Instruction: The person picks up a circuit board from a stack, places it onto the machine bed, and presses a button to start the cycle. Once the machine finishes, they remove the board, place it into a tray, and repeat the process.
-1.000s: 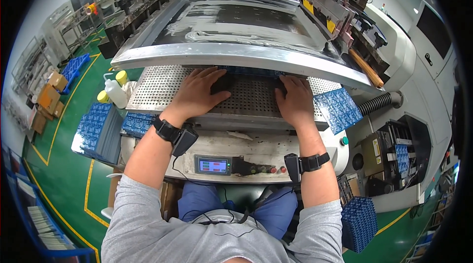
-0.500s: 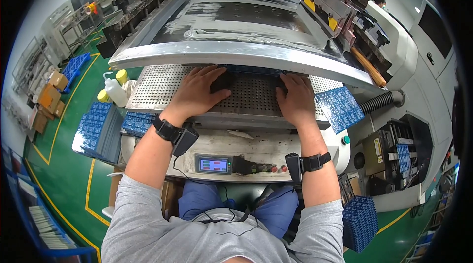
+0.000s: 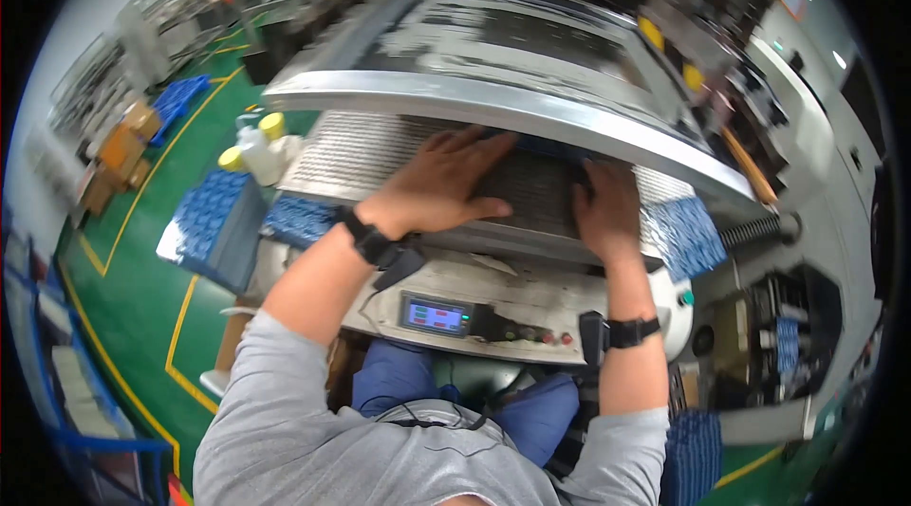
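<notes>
Landmark: the dark panel (image 3: 531,188) lying flat on the perforated metal worktop (image 3: 361,150); every place below is told from it.
Control box: a small unit with a lit blue display (image 3: 435,314) and a row of buttons, nearer the person than the panel, on the machine's front ledge.
Left hand: the left hand (image 3: 441,185) lies palm down on the panel's left part, fingers spread and flat, pinching nothing.
Right hand: the right hand (image 3: 607,207) lies flat on the panel's right end, fingers stretched forward and close together, gripping nothing.
Panel handling: it looks thin, stiff and light, probably smooth on top, so it should slide under flat palms; its edges seem the better place to take hold.
Blue trays: one blue tray (image 3: 685,236) just right of the panel, another blue tray (image 3: 299,220) to its left.
Bottles: yellow-capped bottles (image 3: 254,147) well left of the panel.
Hood: a raised silver hood (image 3: 493,98) just beyond the panel, overhanging its far edge.
</notes>
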{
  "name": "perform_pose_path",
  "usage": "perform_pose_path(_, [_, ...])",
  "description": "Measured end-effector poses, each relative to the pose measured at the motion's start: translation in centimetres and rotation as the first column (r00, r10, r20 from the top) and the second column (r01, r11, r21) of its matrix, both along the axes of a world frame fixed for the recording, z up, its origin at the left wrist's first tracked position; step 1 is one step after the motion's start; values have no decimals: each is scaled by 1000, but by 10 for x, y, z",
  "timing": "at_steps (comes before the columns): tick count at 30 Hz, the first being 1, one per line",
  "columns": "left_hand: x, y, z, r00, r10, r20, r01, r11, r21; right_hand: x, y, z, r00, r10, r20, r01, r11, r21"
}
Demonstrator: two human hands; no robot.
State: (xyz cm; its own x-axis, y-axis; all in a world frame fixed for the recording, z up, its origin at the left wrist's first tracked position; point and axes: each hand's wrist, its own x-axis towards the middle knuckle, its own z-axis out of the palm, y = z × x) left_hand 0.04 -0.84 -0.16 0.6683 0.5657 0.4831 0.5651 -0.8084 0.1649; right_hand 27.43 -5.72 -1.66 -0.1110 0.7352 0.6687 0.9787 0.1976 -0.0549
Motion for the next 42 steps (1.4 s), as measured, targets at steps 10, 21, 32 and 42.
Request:
perform_pose_path(10, [6, 3, -9, 998, -18, 68, 12, 995, 94, 9, -4, 2, 997, -36, 62, 38, 999, -37])
perform_pose_path(21, [13, 2, -10, 996, -29, 90, 23, 998, 66, 4, -9, 6, 995, -83, 52, 85, 996, -37])
perform_pose_path(32, [9, 12, -7, 989, -55, 135, 68, 993, -92, 0, -9, 11, 997, -61, -37, 60, 998, -21])
perform_pose_path(42, [9, 3, -5, 997, -23, 75, 25, 999, -20, -3, -11, 9, 994, -92, -57, 90, 995, -37])
